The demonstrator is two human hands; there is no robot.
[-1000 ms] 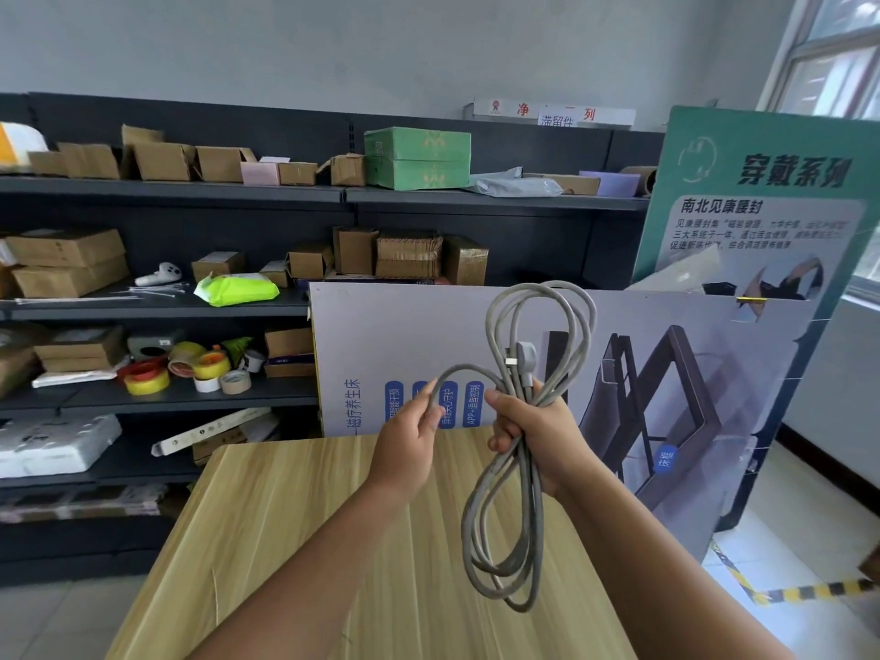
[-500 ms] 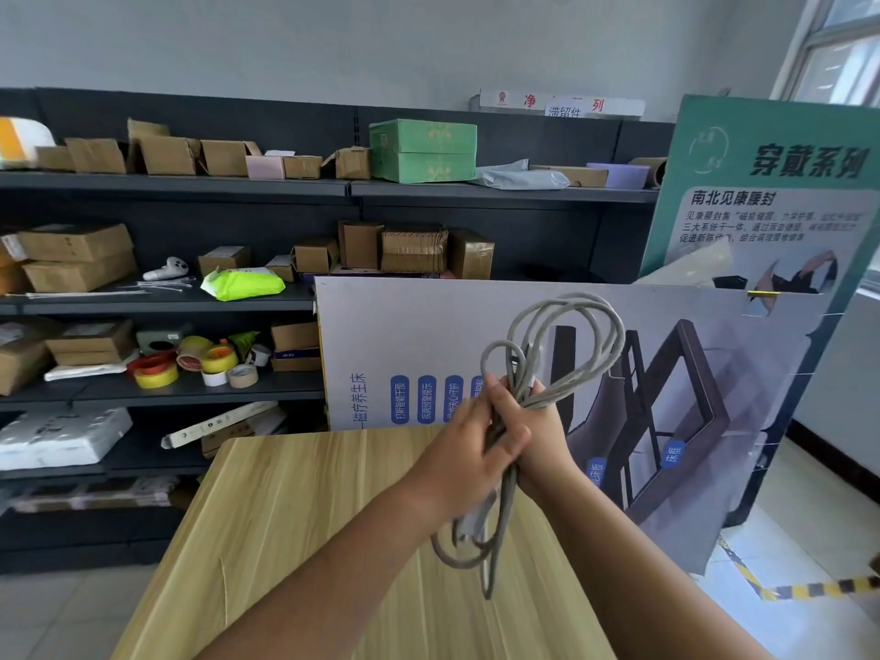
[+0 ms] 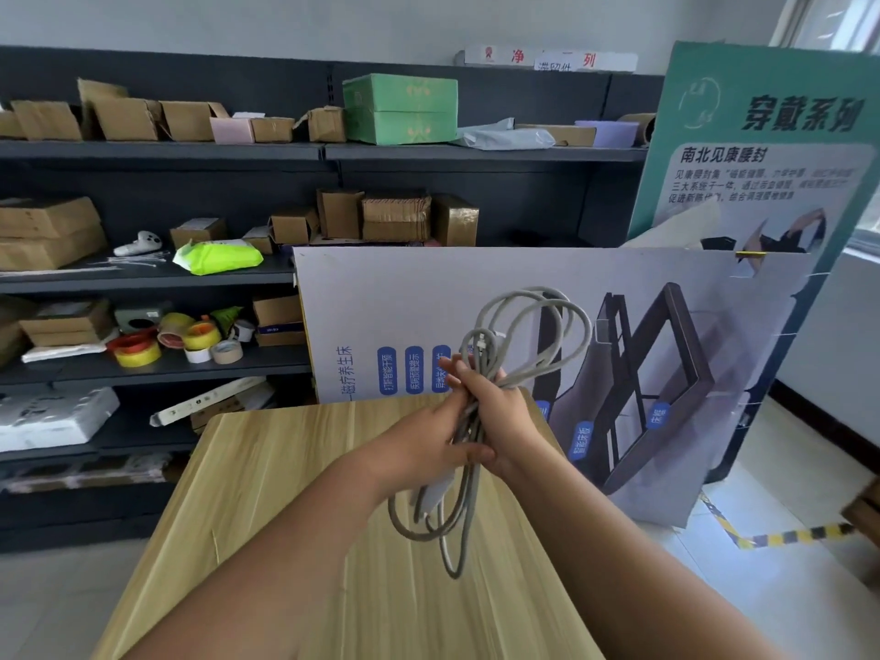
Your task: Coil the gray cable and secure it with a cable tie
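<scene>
Change: a second ago the left hand [image 3: 431, 433] held a loose strand apart from the bundle; now it presses against the gray cable [image 3: 481, 407], beside the right hand [image 3: 497, 412]
Fingers: both sets clamped on the bundle's middle
Cable: held above the tabletop [image 3: 295, 493], loops above and below
Meaning: coiling looks nearly done
Surroundings: no tie visible in hand; shelves [image 3: 157, 278] and poster board [image 3: 381, 297] behind, nothing blocking

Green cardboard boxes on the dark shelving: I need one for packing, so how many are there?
2, stacked on the top shelf: upper green cardboard box, lower green cardboard box. Others may be hidden.
</scene>
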